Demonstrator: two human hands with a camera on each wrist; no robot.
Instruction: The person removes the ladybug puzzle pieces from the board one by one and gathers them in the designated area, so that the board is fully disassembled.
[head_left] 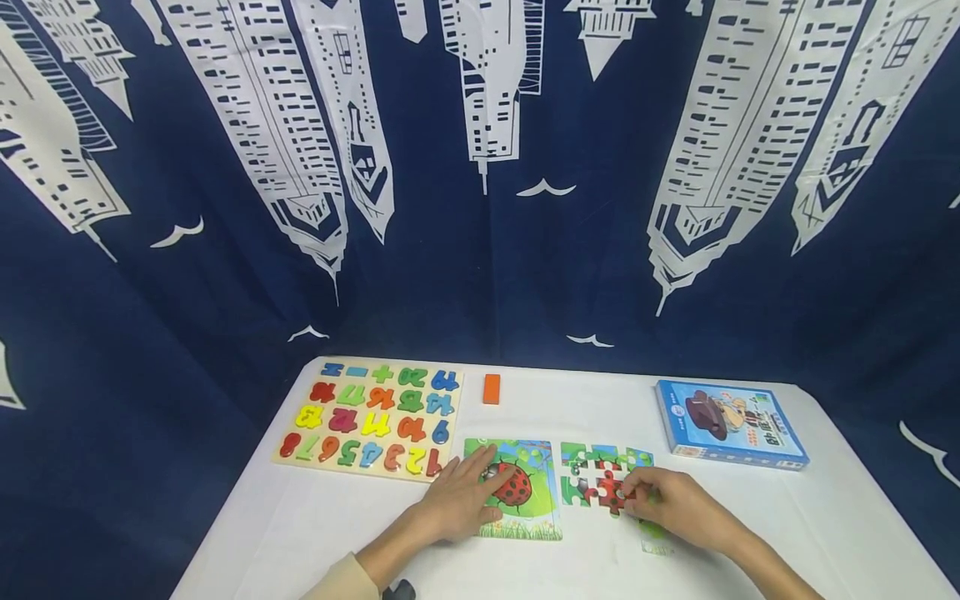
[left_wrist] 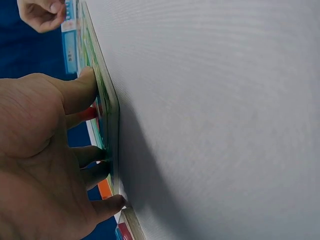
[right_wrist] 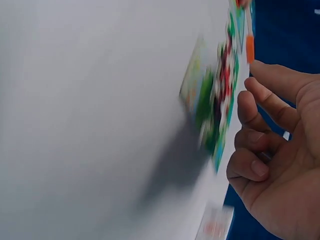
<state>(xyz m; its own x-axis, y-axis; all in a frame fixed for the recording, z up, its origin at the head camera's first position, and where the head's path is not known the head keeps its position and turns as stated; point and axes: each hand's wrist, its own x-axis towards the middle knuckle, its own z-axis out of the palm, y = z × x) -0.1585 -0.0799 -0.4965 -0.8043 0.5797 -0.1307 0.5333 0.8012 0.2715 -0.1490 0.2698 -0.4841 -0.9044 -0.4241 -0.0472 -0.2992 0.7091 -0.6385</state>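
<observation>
In the head view my left hand [head_left: 453, 500] rests with spread fingers on a square board with a ladybug picture [head_left: 525, 518]. The left wrist view shows its thumb and fingertips on the edge and face of that board [left_wrist: 107, 95]. Jigsaw pieces [head_left: 574, 492] with parts of a ladybug lie in rows to the right. My right hand [head_left: 682, 508] is over the right side of them, its fingertips by a red spotted piece [head_left: 611, 493]. In the right wrist view the right hand's fingers [right_wrist: 257, 142] are loosely curled, and no piece shows between them. Nearby pieces [right_wrist: 220, 100] are blurred.
A wooden number board [head_left: 360, 444] with colourful numerals lies at the left. An orange block [head_left: 491, 389] sits behind the ladybug board. At the back right lies a blue box [head_left: 738, 423]. A dark object [head_left: 401, 591] shows at the front edge, left of centre.
</observation>
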